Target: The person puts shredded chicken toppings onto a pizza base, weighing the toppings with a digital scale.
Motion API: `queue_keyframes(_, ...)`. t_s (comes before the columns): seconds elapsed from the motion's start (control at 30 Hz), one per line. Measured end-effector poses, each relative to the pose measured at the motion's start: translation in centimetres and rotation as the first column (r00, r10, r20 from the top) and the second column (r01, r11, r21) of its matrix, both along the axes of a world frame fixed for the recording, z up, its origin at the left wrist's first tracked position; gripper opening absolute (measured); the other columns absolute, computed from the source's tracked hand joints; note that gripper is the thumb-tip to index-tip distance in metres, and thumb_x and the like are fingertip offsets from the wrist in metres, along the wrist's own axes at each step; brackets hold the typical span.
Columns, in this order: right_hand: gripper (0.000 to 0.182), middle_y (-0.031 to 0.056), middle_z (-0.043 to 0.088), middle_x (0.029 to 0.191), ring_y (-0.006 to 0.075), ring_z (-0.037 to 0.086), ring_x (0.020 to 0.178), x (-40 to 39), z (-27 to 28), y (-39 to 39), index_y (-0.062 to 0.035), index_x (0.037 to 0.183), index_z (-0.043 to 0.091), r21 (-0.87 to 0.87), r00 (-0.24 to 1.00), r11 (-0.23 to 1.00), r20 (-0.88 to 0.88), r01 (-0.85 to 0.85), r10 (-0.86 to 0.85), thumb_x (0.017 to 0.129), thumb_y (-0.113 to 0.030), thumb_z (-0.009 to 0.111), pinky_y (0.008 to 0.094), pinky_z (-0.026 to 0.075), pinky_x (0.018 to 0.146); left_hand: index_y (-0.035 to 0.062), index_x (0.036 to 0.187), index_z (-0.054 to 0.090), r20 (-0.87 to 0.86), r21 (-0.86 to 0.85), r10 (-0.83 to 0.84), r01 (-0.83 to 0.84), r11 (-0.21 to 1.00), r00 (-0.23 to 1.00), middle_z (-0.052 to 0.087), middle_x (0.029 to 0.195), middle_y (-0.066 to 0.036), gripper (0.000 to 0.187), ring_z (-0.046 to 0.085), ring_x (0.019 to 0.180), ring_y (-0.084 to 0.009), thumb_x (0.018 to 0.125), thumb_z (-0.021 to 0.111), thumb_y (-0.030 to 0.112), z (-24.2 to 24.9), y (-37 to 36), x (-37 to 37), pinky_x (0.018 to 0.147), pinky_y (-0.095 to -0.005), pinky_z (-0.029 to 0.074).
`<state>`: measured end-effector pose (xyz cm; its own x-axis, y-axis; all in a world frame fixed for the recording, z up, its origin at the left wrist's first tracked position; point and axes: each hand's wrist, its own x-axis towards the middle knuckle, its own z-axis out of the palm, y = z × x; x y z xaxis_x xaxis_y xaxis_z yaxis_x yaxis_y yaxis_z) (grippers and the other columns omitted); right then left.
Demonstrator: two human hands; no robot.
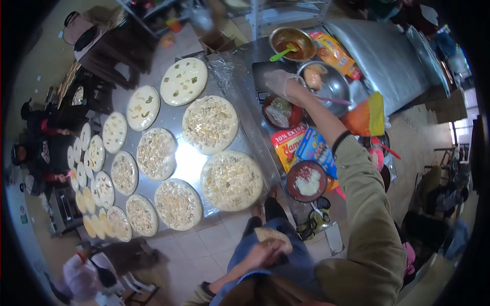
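My right hand (pixel 286 84), in a clear plastic glove, reaches over a dark flat surface beside the steel bowls; its fingers are smeared by motion. Just below it sits a red-brown bowl (pixel 282 113) with a pale bag-like item inside. My left hand (pixel 261 255) is low over my lap, its fingers closed on a pale beige rounded piece (pixel 273 238) that I cannot identify. To the left, large dough rounds lie in rows on the metal table, some spread with a crumbly topping (pixel 210 125), others dotted with green pieces (pixel 184 81).
A steel bowl (pixel 305 47) of sauce holds a green spatula (pixel 282 54). Another steel bowl (pixel 334 92) stands beside it. Nearer me are food packets (pixel 288 145), a brown bowl (pixel 306 189) of white shreds and scissors (pixel 319 209). People (pixel 38 137) stand at the table's far end.
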<state>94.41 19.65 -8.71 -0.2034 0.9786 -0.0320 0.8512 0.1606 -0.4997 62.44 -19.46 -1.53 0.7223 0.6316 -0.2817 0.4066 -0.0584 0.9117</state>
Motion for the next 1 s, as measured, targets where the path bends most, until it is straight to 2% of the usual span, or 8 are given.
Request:
queue_keyframes(0.1, 0.042, 0.0198, 0.056, 0.117, 0.0343, 0.053, 0.11, -0.8, -1.2, 5.1, -0.0054, 0.121, 0.051, -0.126, 0.966, 0.991, 0.257, 0.034, 0.0, 0.087, -0.03, 0.047, 0.0408, 0.041, 0.094, 0.0136, 0.107, 0.057, -0.08, -0.017, 0.024, -0.025, 1.0, 0.997, 0.062, 0.099, -0.014, 0.025, 0.061, 0.091, -0.035, 0.083, 0.062, 0.016, -0.6, 0.1, 0.0, 0.072, -0.0407, 0.052)
queue_keyframes(0.13, 0.043, 0.0196, 0.055, 0.118, 0.0346, 0.052, 0.111, -0.6, -2.0, 6.2, -0.0052, 0.122, 0.049, -0.078, 0.969, 0.995, 0.244, 0.054, -0.033, 0.088, -0.032, 0.047, 0.0422, 0.041, 0.094, 0.0122, 0.106, 0.058, -0.079, -0.029, 0.049, -0.051, 0.998, 0.996, 0.062, 0.101, -0.014, 0.022, 0.061, 0.091, -0.0351, 0.084, 0.061, 0.016, -0.8, 0.2, 0.1, 0.073, -0.0401, 0.052)
queue_keyframes(0.17, 0.043, 0.0195, 0.056, 0.117, 0.0349, 0.053, 0.11, -0.8, -0.6, 6.4, -0.0045, 0.119, 0.052, -0.163, 0.966, 0.977, 0.237, 0.141, -0.1, 0.089, -0.034, 0.045, 0.0434, 0.041, 0.094, 0.0115, 0.105, 0.058, -0.08, -0.065, 0.081, -0.086, 0.994, 0.994, 0.062, 0.101, -0.014, 0.022, 0.06, 0.091, -0.0351, 0.084, 0.061, 0.016, -0.9, 0.4, 0.2, 0.074, -0.0398, 0.051)
queue_keyframes(0.23, 0.04, 0.0216, 0.057, 0.113, 0.036, 0.054, 0.106, 0.4, -3.0, 8.8, -0.0042, 0.113, 0.056, -0.087, 0.968, 0.992, 0.24, 0.094, -0.07, 0.092, -0.035, 0.039, 0.0423, 0.04, 0.093, 0.0101, 0.104, 0.058, -0.082, -0.131, 0.143, -0.153, 0.98, 0.986, 0.061, 0.103, -0.014, 0.02, 0.06, 0.091, -0.0351, 0.084, 0.06, 0.015, -0.9, 0.9, 0.5, 0.075, -0.0392, 0.051)
queue_keyframes(0.43, 0.056, 0.0202, 0.057, 0.116, 0.0355, 0.053, 0.11, 0.2, -5.9, 13.8, -0.0045, 0.111, 0.06, -0.158, 0.925, 0.973, 0.365, 0.169, -0.101, 0.093, -0.046, 0.025, 0.0447, 0.038, 0.096, 0.009, 0.1, 0.056, -0.125, -0.166, 0.25, -0.269, 0.949, 0.96, 0.061, 0.095, -0.014, 0.016, 0.06, 0.087, -0.0352, 0.085, 0.058, 0.015, -1.5, 1.2, 1.0, 0.072, -0.0388, 0.049)
queue_keyframes(0.63, 0.066, 0.0194, 0.053, 0.123, 0.0355, 0.049, 0.116, -1.9, -3.3, 13.6, -0.0035, 0.122, 0.053, -0.249, 0.905, 0.935, 0.403, 0.252, -0.136, 0.092, -0.053, 0.021, 0.0453, 0.034, 0.1, 0.0108, 0.098, 0.055, -0.164, -0.175, 0.265, -0.292, 0.94, 0.95, 0.061, 0.09, -0.015, 0.014, 0.059, 0.085, -0.0363, 0.086, 0.057, 0.017, -2.2, 0.9, 1.0, 0.069, -0.0405, 0.049)
queue_keyframes(0.73, 0.068, 0.0189, 0.052, 0.125, 0.0341, 0.048, 0.118, -2.0, -6.0, 14.7, -0.0023, 0.123, 0.052, -0.217, 0.888, 0.943, 0.44, 0.25, -0.134, 0.091, -0.054, 0.022, 0.0438, 0.032, 0.102, 0.0116, 0.098, 0.055, -0.153, -0.144, 0.278, -0.299, 0.943, 0.948, 0.061, 0.09, -0.015, 0.014, 0.059, 0.084, -0.0366, 0.086, 0.058, 0.018, -2.7, 0.8, 0.6, 0.068, -0.0412, 0.049)
queue_keyframes(1.0, 0.074, 0.0185, 0.05, 0.127, 0.0328, 0.047, 0.12, -2.5, -4.2, 13.5, -0.0015, 0.123, 0.052, -0.327, 0.906, 0.913, 0.412, 0.246, -0.096, 0.09, -0.059, 0.019, 0.0424, 0.032, 0.102, 0.013, 0.098, 0.055, -0.218, -0.176, 0.276, -0.316, 0.932, 0.936, 0.062, 0.086, -0.016, 0.015, 0.06, 0.082, -0.0363, 0.085, 0.059, 0.018, -2.2, 1.0, 0.3, 0.066, -0.0413, 0.049)
